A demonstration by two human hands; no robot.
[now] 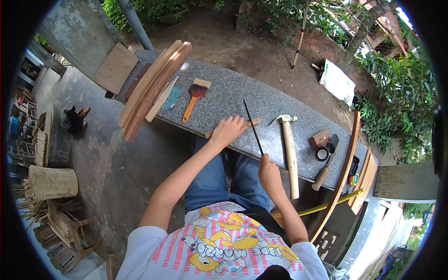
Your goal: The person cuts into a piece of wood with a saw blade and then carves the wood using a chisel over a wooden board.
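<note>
A thin dark file (248, 113) is in my right hand (269, 175), whose fingers are closed around its near end. The file slants up and left across a narrow wooden stick (252, 123) and appears to touch it. My left hand (227, 130) presses that stick down along the near edge of the grey granite bench (228, 91), with its fingers wrapped over the middle. Right of the file lies a claw hammer (290, 156) with a pale wooden handle. A paintbrush (192, 101) with an orange handle rests to the left.
Long wooden planks (156, 86) and a teal piece (171, 98) lie at the left. Rightward are a wooden block (320, 138), a black roll (321, 153), a wood-handled blade (322, 177), a tape measure (354, 179) and more planks (344, 163). A dog (74, 120) lies on the floor.
</note>
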